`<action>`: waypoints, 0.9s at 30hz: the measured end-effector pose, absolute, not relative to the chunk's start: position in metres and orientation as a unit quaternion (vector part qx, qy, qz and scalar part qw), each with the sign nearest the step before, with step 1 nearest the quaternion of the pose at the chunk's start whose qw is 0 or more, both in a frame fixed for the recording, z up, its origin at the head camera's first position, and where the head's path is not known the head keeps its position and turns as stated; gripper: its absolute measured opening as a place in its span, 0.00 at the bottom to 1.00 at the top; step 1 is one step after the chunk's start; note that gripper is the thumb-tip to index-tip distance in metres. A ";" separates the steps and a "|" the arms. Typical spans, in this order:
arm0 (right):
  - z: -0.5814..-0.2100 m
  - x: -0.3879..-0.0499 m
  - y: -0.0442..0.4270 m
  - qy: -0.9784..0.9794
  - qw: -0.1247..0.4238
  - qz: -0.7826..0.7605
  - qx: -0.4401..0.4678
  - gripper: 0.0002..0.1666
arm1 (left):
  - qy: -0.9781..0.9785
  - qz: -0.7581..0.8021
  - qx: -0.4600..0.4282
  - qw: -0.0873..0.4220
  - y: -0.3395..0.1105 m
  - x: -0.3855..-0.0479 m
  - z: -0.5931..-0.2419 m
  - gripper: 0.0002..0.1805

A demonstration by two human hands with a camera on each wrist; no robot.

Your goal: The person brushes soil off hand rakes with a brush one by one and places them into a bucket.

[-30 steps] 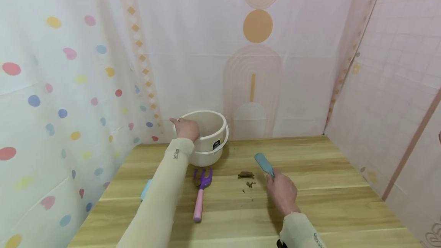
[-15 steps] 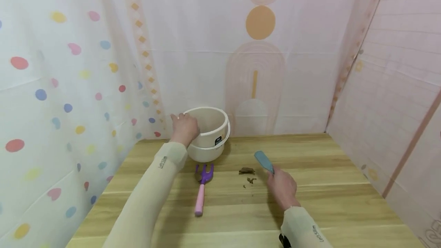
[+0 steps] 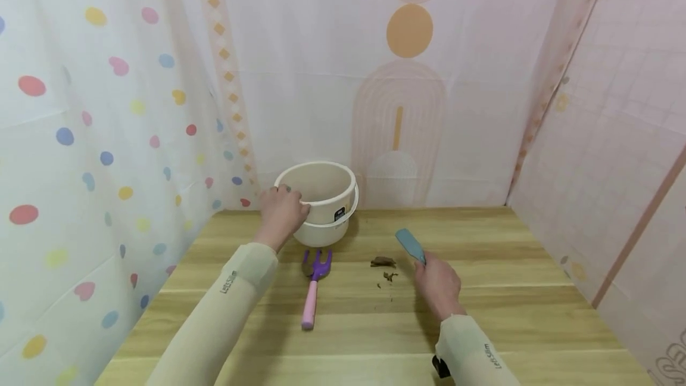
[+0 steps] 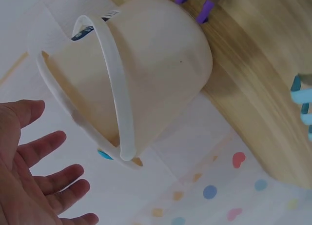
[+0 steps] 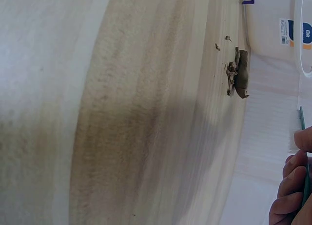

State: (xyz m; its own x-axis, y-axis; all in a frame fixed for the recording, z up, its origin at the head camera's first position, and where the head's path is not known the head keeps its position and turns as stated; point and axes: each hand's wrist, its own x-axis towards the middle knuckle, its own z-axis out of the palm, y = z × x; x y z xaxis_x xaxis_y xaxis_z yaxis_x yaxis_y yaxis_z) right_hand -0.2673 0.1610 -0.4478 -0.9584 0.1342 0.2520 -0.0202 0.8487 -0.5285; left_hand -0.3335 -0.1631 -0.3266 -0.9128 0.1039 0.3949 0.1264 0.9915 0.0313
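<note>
My left hand (image 3: 281,213) is beside the left side of a white bucket (image 3: 324,232), near its rim. In the left wrist view its fingers are spread, with nothing between them and a gap to the bucket. My right hand (image 3: 438,286) grips a flat blue-grey tool (image 3: 410,245) above the table; its kind is unclear because the hand hides its lower part. To its left lie a brown dry leaf piece (image 3: 383,261) and small crumbs (image 3: 390,277). A toy hand fork (image 3: 316,285), purple with a pink handle, lies in front of the bucket.
A light-blue pronged piece (image 4: 303,105) lies on the wooden table (image 3: 514,290), at the edge of the left wrist view. Patterned curtains (image 3: 300,76) hang behind the table and along both sides. The bucket's handle (image 3: 348,217) hangs down in front.
My left hand has drawn back from over the bucket's rim to its left side, and its forearm has swung left. My right hand stays nearly still with the tool. The head view has shifted slightly.
</note>
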 end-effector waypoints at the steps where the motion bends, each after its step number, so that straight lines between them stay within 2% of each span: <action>1: -0.448 -0.267 0.161 -0.951 0.142 0.272 -0.030 0.11 | -0.976 -0.037 -0.057 0.206 -0.165 -0.331 -0.327 0.20; 6: -0.446 -0.269 0.161 -0.953 0.136 0.270 -0.028 0.11 | -0.968 -0.091 -0.052 0.227 -0.172 -0.319 -0.337 0.21; 11: -0.444 -0.272 0.162 -0.952 0.138 0.271 -0.021 0.11 | -0.966 -0.123 -0.039 0.223 -0.176 -0.308 -0.358 0.22; 20: -0.440 -0.275 0.164 -0.949 0.128 0.286 -0.019 0.10 | -0.982 -0.119 -0.009 0.147 -0.165 -0.285 -0.415 0.26; 27: -0.444 -0.274 0.165 -0.950 0.123 0.286 -0.025 0.11 | -0.987 -0.114 -0.013 0.111 -0.148 -0.269 -0.449 0.25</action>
